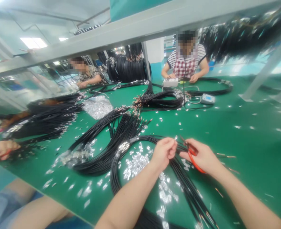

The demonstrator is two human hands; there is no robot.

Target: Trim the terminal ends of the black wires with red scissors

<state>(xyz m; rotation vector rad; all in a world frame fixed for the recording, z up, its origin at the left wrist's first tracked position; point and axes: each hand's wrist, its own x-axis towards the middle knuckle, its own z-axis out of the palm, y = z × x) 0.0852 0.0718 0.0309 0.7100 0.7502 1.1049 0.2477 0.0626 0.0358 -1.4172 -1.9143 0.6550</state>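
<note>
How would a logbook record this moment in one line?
left hand: pinched, at black cables; right hand: holding red-handled cutters; table: silver scraps scattered

Across the green table (252, 133), a person in a checked apron (184, 68) stays level with the far edge, a white box (170, 82) right in front, and there, nearer us, sits a small pale device (207, 99) with a blue display! Over to the left, a second person in a patterned shirt (90, 76), side-on, arm forward; at the near left edge, a co-worker's hand (3, 148) grips red handles. Above, a grey beam (131, 31) slants across, dark cables (245, 35) hang blurred at upper right, and a bright panel (33, 43) glows upper left
</note>
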